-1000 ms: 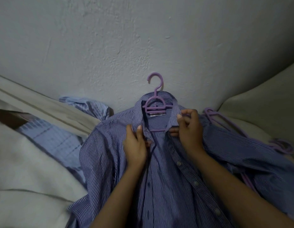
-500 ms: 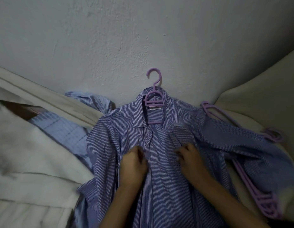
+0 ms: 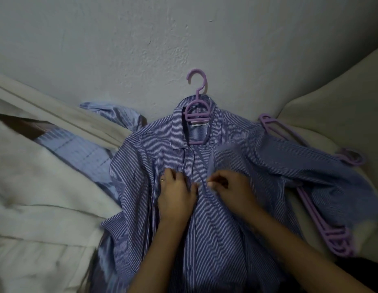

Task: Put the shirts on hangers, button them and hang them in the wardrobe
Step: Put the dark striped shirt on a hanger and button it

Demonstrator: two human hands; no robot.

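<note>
Buttoning under way on striped shirt (image 3: 205, 208), already on its purple hanger (image 3: 197, 115)
Left hand (image 3: 176, 195) and right hand (image 3: 230, 189) pinch the placket edges mid-chest; upper front gapes, spare hangers (image 3: 323, 218) and another shirt (image 3: 82, 153) wait

Rough, pale grey plastered wall (image 3: 141, 43) fills the upper half of the view; small pits and a short crack are seen in its surface. Crumpled off-white bed sheet (image 3: 35, 197) is spread over the left side, with a folded band of it laid diagonally from the left edge toward the middle. A dark brown patch (image 3: 21, 125) is exposed between its folds, possibly a mattress or wood; the view is too dim to tell. A plump beige cushion (image 3: 336, 115) is set against the wall at right.
</note>
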